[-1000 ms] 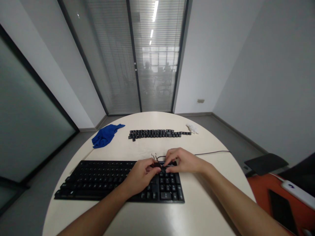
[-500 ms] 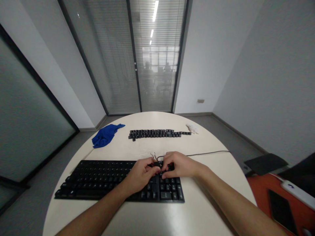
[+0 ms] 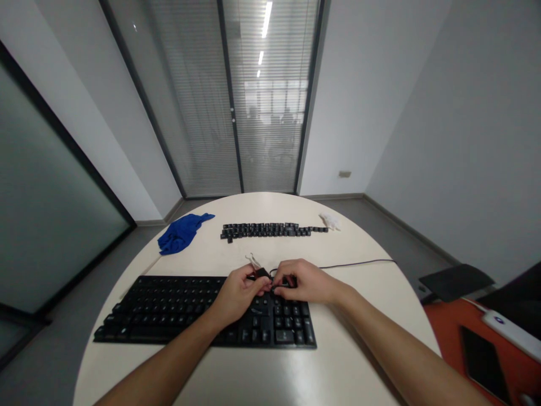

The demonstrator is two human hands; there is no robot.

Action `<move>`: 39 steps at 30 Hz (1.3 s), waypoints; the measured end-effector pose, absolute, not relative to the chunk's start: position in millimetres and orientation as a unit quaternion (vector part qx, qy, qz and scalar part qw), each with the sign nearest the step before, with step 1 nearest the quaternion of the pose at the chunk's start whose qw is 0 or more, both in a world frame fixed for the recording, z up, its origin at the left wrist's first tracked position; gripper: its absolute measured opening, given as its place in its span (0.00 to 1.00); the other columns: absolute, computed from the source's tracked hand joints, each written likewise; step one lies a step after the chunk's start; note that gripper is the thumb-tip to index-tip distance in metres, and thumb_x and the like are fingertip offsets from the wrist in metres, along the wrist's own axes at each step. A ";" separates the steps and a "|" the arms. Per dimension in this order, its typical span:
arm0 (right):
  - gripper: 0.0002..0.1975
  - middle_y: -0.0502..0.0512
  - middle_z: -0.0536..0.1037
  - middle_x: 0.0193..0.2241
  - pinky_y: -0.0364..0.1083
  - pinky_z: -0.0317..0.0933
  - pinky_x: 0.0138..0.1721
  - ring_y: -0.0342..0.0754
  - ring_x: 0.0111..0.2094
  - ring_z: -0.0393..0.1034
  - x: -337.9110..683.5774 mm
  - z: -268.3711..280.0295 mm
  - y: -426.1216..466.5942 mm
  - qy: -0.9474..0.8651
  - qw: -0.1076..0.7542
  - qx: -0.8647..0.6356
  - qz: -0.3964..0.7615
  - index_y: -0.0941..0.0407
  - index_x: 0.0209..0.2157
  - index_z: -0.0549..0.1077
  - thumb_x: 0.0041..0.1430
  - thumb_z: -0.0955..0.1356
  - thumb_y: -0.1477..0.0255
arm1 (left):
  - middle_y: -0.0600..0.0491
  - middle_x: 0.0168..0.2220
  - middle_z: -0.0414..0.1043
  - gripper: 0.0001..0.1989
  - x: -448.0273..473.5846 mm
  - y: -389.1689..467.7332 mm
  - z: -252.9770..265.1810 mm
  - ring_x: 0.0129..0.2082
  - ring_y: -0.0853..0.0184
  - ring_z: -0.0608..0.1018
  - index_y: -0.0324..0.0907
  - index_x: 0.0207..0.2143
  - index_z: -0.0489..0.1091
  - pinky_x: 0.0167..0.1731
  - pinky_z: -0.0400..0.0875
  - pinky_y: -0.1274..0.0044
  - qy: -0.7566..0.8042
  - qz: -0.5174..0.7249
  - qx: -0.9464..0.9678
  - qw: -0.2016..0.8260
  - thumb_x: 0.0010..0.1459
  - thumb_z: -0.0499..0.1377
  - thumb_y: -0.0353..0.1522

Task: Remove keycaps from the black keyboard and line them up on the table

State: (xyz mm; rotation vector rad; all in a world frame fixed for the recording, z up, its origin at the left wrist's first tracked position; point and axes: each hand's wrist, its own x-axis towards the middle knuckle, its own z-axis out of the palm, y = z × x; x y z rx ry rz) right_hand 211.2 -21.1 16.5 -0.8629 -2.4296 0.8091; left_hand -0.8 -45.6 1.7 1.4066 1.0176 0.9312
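A black keyboard (image 3: 169,304) lies along the near part of the table, with my forearms crossing over it. Above its upper right area, my left hand (image 3: 239,296) is closed around a keycap puller (image 3: 262,273), a dark handle with thin pale wire prongs that point up and away. My right hand (image 3: 306,282) is pinched just beside it, its fingertips meeting those of the left. Whatever sits between the right fingertips is small, dark and mostly hidden.
Several loose black keycaps (image 3: 266,229) stand in rows farther back on the round table (image 3: 287,372). A blue cloth (image 3: 181,233) lies at the left, a crumpled white item (image 3: 330,221) at the back right. The cable (image 3: 359,263) runs rightward. A phone (image 3: 485,361) rests on an orange surface.
The keycap puller has tilted leftward in my left hand, its prongs shifting left. My two hands' fingertips remain together, with the right fingers closing into a tighter pinch.
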 end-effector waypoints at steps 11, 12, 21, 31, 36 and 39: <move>0.10 0.49 0.76 0.25 0.40 0.59 0.28 0.42 0.25 0.68 207.6 19.2 -24.0 -0.855 0.219 -0.367 0.294 0.57 0.38 0.78 0.53 0.71 0.69 | 0.51 0.31 0.79 0.09 -0.8 -45.0 4.8 0.32 0.64 0.81 0.37 0.33 0.74 0.33 0.74 0.78 0.447 0.424 0.584 0.528 0.54 0.63 0.34; 0.10 0.49 0.76 0.25 0.40 0.59 0.28 0.41 0.24 0.67 207.0 18.7 -24.1 -0.853 0.223 -0.370 0.293 0.57 0.38 0.78 0.53 0.71 0.69 | 0.51 0.31 0.80 0.08 -1.0 -45.6 4.9 0.33 0.64 0.81 0.37 0.33 0.74 0.33 0.74 0.78 0.446 0.422 0.590 0.525 0.54 0.63 0.34; 0.07 0.49 0.78 0.28 0.40 0.60 0.30 0.42 0.27 0.69 201.5 17.9 -25.8 -0.851 0.247 -0.379 0.267 0.56 0.36 0.77 0.53 0.70 0.73 | 0.50 0.34 0.80 0.06 -1.4 -47.4 9.2 0.35 0.64 0.80 0.38 0.33 0.77 0.39 0.74 0.77 0.422 0.418 0.651 0.473 0.56 0.61 0.31; 0.09 0.53 0.77 0.32 0.42 0.61 0.35 0.45 0.33 0.70 198.0 19.9 -25.6 -0.869 0.243 -0.369 0.222 0.56 0.40 0.78 0.59 0.68 0.72 | 0.50 0.35 0.80 0.06 -1.0 -48.1 9.5 0.37 0.64 0.80 0.38 0.34 0.78 0.41 0.74 0.76 0.403 0.421 0.676 0.451 0.57 0.60 0.31; 0.10 0.55 0.77 0.34 0.43 0.62 0.38 0.47 0.36 0.71 201.3 20.1 -23.6 -0.882 0.240 -0.329 0.235 0.57 0.42 0.77 0.61 0.66 0.72 | 0.50 0.35 0.80 0.09 -1.8 -46.8 3.1 0.35 0.64 0.79 0.39 0.36 0.78 0.40 0.74 0.75 0.409 0.419 0.663 0.466 0.58 0.61 0.34; 0.10 0.55 0.76 0.34 0.44 0.63 0.38 0.47 0.36 0.71 203.3 19.8 -23.0 -0.888 0.237 -0.316 0.235 0.56 0.43 0.77 0.61 0.66 0.73 | 0.50 0.34 0.80 0.10 -1.7 -47.4 2.1 0.32 0.64 0.79 0.39 0.36 0.77 0.39 0.74 0.75 0.414 0.420 0.660 0.465 0.57 0.62 0.36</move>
